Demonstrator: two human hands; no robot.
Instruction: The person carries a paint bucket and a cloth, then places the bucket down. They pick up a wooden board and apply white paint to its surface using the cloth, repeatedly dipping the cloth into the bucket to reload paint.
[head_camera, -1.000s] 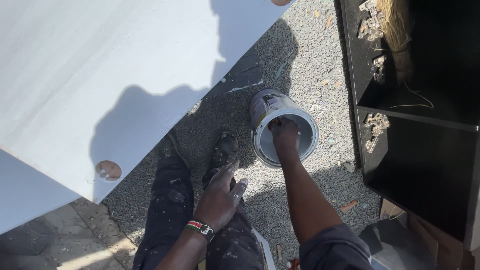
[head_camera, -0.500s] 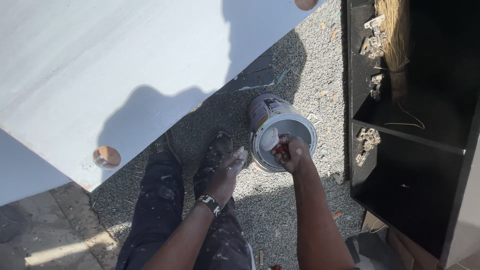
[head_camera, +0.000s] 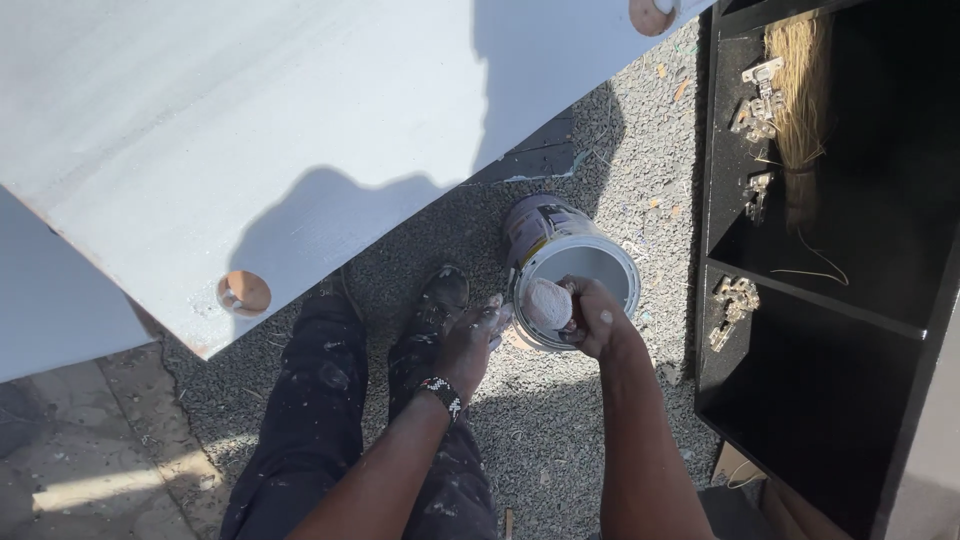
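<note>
The right hand (head_camera: 598, 318) was closed around a pale wad of cloth (head_camera: 548, 303), held over the rim of the open paint tin (head_camera: 578, 272) standing on the gravel (head_camera: 560, 420). The left hand (head_camera: 468, 345) rested against the tin's near side, its grip not discernible. Step judged: loading the cloth. Beyond, the grey-painted panel (head_camera: 250, 120) and a black cabinet (head_camera: 820, 330) were noted.

We see grey gravel ground (head_camera: 560, 420) carrying 1 open paint can (head_camera: 540, 235), a black cabinet (head_camera: 800, 330) and our shoes (head_camera: 440, 300).
</note>
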